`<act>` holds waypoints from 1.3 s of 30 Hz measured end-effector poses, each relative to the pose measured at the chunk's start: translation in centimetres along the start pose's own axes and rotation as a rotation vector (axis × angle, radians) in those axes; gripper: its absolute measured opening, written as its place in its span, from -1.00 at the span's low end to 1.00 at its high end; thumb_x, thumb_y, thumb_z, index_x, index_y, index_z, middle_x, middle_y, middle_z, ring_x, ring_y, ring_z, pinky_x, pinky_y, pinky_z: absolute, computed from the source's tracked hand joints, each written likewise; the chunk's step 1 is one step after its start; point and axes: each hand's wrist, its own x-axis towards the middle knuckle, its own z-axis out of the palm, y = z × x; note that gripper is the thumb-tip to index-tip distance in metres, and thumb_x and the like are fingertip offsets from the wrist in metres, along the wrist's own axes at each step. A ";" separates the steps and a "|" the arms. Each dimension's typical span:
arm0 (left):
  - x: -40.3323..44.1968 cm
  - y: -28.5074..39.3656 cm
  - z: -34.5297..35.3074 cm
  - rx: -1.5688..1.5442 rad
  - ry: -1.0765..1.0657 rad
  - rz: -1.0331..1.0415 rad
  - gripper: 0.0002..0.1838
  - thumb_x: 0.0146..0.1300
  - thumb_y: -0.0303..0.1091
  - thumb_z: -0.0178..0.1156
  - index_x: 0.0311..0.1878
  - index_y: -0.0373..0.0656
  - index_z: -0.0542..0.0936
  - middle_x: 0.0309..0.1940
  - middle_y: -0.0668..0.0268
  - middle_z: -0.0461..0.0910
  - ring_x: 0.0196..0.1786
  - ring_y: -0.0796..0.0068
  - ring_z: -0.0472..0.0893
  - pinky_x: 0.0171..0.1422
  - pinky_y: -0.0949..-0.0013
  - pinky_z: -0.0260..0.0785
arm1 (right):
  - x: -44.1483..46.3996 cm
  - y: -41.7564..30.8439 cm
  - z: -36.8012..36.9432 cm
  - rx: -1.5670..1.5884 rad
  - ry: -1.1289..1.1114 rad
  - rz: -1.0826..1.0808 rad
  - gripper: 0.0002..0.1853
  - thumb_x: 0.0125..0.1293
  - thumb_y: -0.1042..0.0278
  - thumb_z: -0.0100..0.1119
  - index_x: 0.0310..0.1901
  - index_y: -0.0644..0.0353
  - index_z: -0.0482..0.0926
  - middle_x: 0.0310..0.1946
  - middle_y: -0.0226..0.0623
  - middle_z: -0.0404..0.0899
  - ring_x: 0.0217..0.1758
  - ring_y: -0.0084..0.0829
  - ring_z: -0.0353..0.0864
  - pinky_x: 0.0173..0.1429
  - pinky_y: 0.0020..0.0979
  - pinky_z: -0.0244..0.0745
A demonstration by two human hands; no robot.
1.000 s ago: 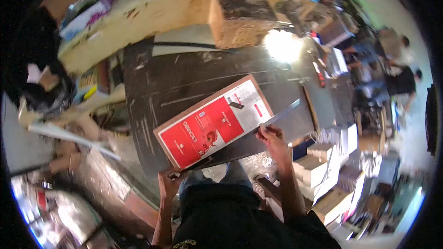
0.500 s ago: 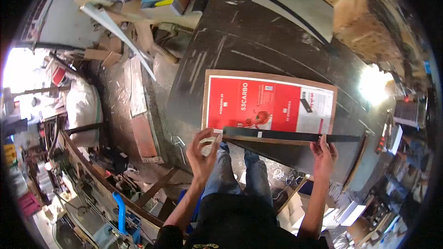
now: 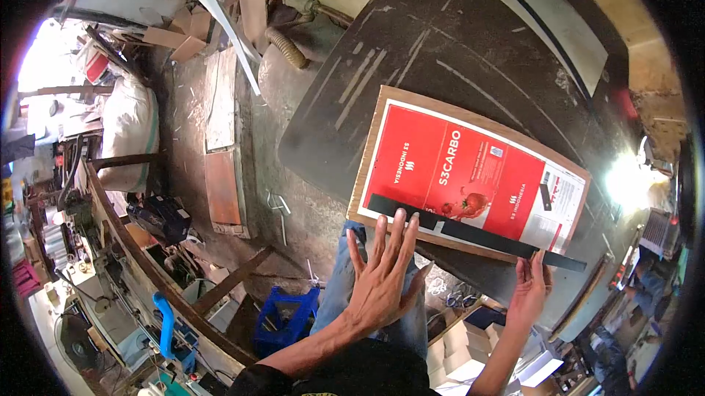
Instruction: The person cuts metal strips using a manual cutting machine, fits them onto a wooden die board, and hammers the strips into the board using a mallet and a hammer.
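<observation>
A red and white printed sheet (image 3: pixel 411 139), lettered S3CARBO and with a tomato picture, lies on a brown board (image 3: pixel 358 209). Across the board's near edge runs a long, flat dark strip (image 3: pixel 481 235) with a small pale mark on it. My left hand (image 3: pixel 378 282) is open, fingers spread, its fingertips at the strip's left part. Toward the other end, my right hand (image 3: pixel 530 286) pinches the strip between thumb and fingers. Both the board and the sheet rest on a dark, scratched tabletop (image 3: pixel 323 139).
A pale panel with a dark band (image 3: pixel 551 25) lies at the table's far side. Below are a blue plastic crate (image 3: pixel 283 322) and open cartons (image 3: pixel 470 348). To the left stand a white sack (image 3: pixel 128 132), a long wooden beam (image 3: pixel 147 264) and a blue handle (image 3: pixel 163 326).
My left hand has gone from curled fingers beside the strip's end to spread fingers at the strip. The view has turned, so board and strip appear more slanted. My right hand keeps its pinch.
</observation>
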 end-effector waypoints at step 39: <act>0.9 -1.3 0.7 0.246 -0.075 -0.025 -0.18 0.36 0.02 0.16 0.60 -0.07 0.16 0.65 0.16 -0.01 0.66 0.00 -0.04 0.52 -0.33 -0.39 | -0.8 -1.1 -1.3 -0.696 0.199 -0.252 -0.70 0.44 0.14 0.29 -0.18 0.27 0.65 -0.46 -0.36 0.63 -0.50 -0.61 0.55 -0.41 -0.55 0.49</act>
